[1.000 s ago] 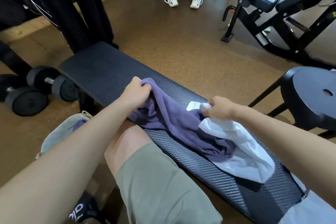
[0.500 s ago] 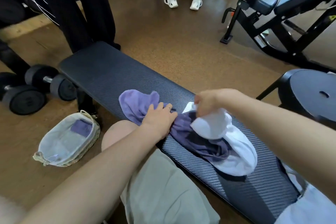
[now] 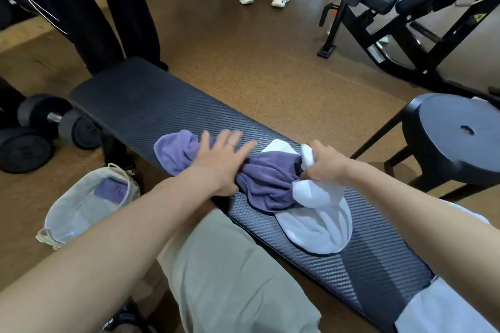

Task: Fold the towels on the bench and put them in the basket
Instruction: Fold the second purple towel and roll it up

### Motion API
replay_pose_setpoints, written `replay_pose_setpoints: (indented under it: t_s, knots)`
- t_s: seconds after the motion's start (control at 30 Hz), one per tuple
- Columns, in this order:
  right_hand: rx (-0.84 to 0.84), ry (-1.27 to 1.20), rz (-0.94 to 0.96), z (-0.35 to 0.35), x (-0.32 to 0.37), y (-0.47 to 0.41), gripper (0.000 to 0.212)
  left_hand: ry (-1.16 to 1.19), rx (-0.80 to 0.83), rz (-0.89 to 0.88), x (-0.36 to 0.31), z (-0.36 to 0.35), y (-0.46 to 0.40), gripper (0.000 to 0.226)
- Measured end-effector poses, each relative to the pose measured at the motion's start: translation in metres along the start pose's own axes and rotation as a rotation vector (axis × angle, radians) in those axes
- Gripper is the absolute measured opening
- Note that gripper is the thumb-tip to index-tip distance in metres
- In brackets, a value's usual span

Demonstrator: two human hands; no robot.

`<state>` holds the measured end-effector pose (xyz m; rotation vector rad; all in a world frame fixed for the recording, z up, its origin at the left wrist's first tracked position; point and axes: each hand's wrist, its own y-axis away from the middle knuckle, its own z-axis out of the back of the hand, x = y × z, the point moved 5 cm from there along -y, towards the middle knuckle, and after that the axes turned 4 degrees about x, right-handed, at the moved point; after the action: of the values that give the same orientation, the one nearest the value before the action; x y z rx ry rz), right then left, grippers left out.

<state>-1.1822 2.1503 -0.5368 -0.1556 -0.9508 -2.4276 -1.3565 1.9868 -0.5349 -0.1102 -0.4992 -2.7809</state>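
Two towels bunched on bench

Your left hand (image 3: 219, 162) lies flat, fingers spread, pressing the purple towel (image 3: 267, 184) mid-bench (image 3: 140, 105). Your right hand (image 3: 326, 163) fists the white towel (image 3: 322, 213), touching the purple one's right end. Basket (image 3: 67, 213) on floor, left.

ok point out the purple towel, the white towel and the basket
purple towel (image 3: 270, 184), head view, bunched middle folds
white towel (image 3: 322, 219), head view, broad lower part
basket (image 3: 54, 220), head view, left wall of the liner
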Motion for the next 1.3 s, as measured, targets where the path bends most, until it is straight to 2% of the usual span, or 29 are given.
replay_pose_setpoints:
  t_s: [0.07, 0.1, 0.17, 0.23, 0.37, 0.43, 0.5, 0.57, 0.63, 0.67, 0.73, 0.77, 0.83, 0.93, 1.0, 1.07, 1.17, 1.2, 1.23, 1.3]
  knots:
    - [-0.048, -0.048, 0.052, 0.003, 0.01, -0.001, 0.067, 0.07, 0.096, -0.126, -0.037, -0.008, -0.001, 0.104]
    - [-0.068, -0.065, 0.075, 0.004, 0.014, -0.001, 0.067, 0.045, 0.089, -0.136, -0.049, -0.012, -0.004, 0.095]
    - [-0.105, -0.076, 0.093, 0.006, 0.019, 0.002, 0.067, -0.041, -0.014, -0.109, -0.057, -0.017, -0.011, 0.062]
    - [-0.133, -0.022, 0.069, 0.005, 0.015, 0.004, 0.063, 0.004, -0.098, -0.071, -0.053, -0.018, -0.015, 0.04]
    - [-0.08, 0.159, 0.002, -0.002, -0.005, 0.008, 0.048, 0.325, -0.203, 0.088, -0.01, -0.001, -0.018, 0.019]
    - [0.031, 0.298, -0.014, -0.009, -0.016, 0.013, 0.056, 0.579, -0.281, 0.232, 0.026, 0.015, -0.017, 0.009]
    - [0.142, 0.465, -0.06, -0.014, -0.028, 0.021, 0.076, 0.8, -0.312, 0.293, 0.052, 0.029, -0.014, 0.001]
    - [0.199, 0.624, -0.144, -0.014, -0.038, 0.026, 0.086, 0.862, -0.287, 0.284, 0.06, 0.037, -0.012, 0.007]
    - [0.208, 0.768, -0.258, -0.011, -0.035, 0.031, 0.079, 0.852, -0.224, 0.271, 0.055, 0.037, -0.011, 0.014]
    - [0.151, 0.826, -0.251, -0.008, -0.024, 0.033, 0.071, 0.84, -0.19, 0.251, 0.049, 0.034, -0.012, 0.016]
    - [-0.064, 0.823, -0.006, -0.008, 0.011, 0.029, 0.054, 0.78, -0.138, 0.166, 0.032, 0.027, -0.013, 0.02]
    - [-0.133, 0.717, 0.163, -0.014, 0.029, 0.026, 0.047, 0.734, -0.106, 0.098, 0.024, 0.023, -0.013, 0.023]
    - [-0.096, 0.493, 0.37, -0.031, 0.052, 0.023, 0.042, 0.643, 0.019, -0.047, 0.012, 0.009, -0.012, 0.031]
    - [-0.001, 0.53, 0.355, -0.049, 0.054, 0.015, 0.036, 0.561, 0.121, -0.139, 0.016, -0.003, -0.006, 0.052]
    - [0.053, 0.488, 0.294, -0.05, 0.047, 0.016, 0.026, 0.596, 0.074, -0.096, 0.031, -0.004, -0.003, 0.046]
    - [0.203, 0.472, 0.174, -0.052, 0.038, 0.019, 0.02, 0.566, -0.002, -0.011, 0.052, -0.006, 0.0, 0.051]
    - [0.6, 0.756, -0.102, -0.047, 0.037, 0.031, 0.025, 0.578, -0.061, 0.131, 0.086, -0.014, 0.009, 0.066]
    - [0.661, 0.84, -0.166, -0.041, 0.045, 0.033, 0.025, 0.621, -0.086, 0.175, 0.096, -0.015, 0.013, 0.069]
    - [0.645, 0.866, -0.173, -0.033, 0.058, 0.033, 0.025, 0.663, -0.116, 0.23, 0.106, -0.018, 0.016, 0.069]
    - [0.433, 0.857, -0.04, -0.017, 0.093, 0.022, 0.022, 0.7, -0.165, 0.389, 0.127, -0.027, 0.021, 0.064]
